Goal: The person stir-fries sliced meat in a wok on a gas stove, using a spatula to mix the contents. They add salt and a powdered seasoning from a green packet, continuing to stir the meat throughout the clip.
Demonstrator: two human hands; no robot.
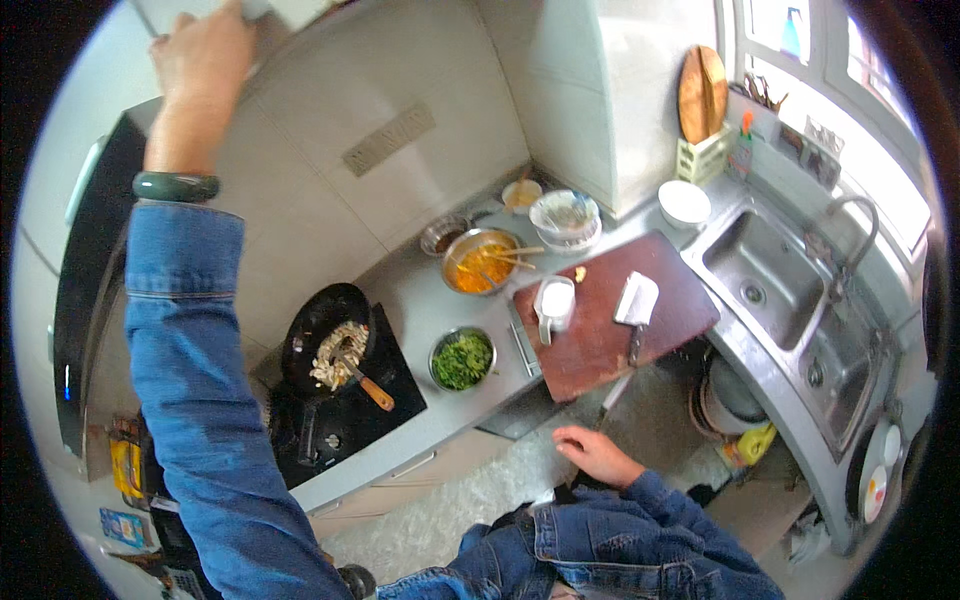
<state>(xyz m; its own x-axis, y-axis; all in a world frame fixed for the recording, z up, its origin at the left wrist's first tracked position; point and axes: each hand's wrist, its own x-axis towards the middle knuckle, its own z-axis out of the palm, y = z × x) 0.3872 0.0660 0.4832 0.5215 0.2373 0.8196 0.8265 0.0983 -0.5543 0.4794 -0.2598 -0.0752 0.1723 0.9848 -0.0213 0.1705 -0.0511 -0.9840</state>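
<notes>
My left hand (pixel 206 56) is raised at the top left, at the lower edge of a white wall cabinet (pixel 289 11); its fingertips are hidden. A green bangle (pixel 176 186) circles that wrist. My right hand (pixel 598 456) hangs low in front of me, with nothing in it, its fingers loosely bent. Before me, a black wok (pixel 326 296) on the stove holds sliced food and a wooden-handled spatula (pixel 375 392). A steel bowl of chopped greens (pixel 463 360) stands beside it. On the red-brown cutting board (pixel 592 352) lie a cleaver (pixel 637 298) and a white-filled measuring cup (pixel 556 300).
Behind the board stand a steel bowl of beaten egg (pixel 480 262) with chopsticks, stacked bowls (pixel 566 217) and a white bowl (pixel 684 204). At the right is a double sink (pixel 772 277) with a faucet (pixel 870 217). The range hood (pixel 94 300) is at the left.
</notes>
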